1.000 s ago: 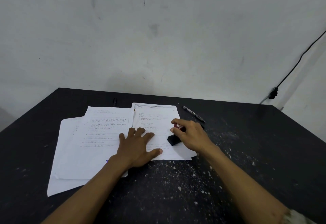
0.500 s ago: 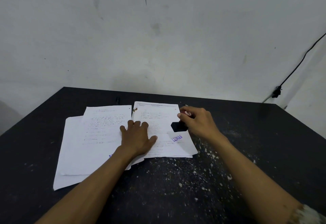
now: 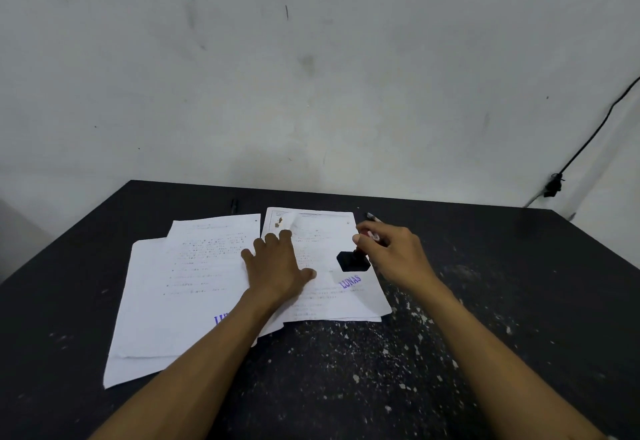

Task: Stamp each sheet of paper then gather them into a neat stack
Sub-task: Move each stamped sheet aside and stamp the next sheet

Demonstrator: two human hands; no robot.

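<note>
Several white printed sheets lie spread on a black table [image 3: 485, 301]. The right sheet [image 3: 325, 231] carries a fresh purple stamp mark [image 3: 350, 281] near its lower right. The left sheets [image 3: 194, 266] overlap each other, and a purple mark [image 3: 221, 318] shows partly beside my forearm. My left hand [image 3: 277, 266] rests flat, fingers spread, across the seam between the left and right sheets. My right hand [image 3: 391, 252] grips the handle of a black stamp [image 3: 353, 261], held just above the right sheet, beyond the purple mark.
A pen [image 3: 373, 218] lies on the table just beyond my right hand. A small dark object [image 3: 234, 204] sits near the far edge behind the sheets. White flecks dot the tabletop. A black cable [image 3: 588, 141] runs down the wall at right.
My right hand pressed the stamp on the right sheet, then lifted it away from me, leaving a purple mark. My left hand slid slightly farther up the sheets.
</note>
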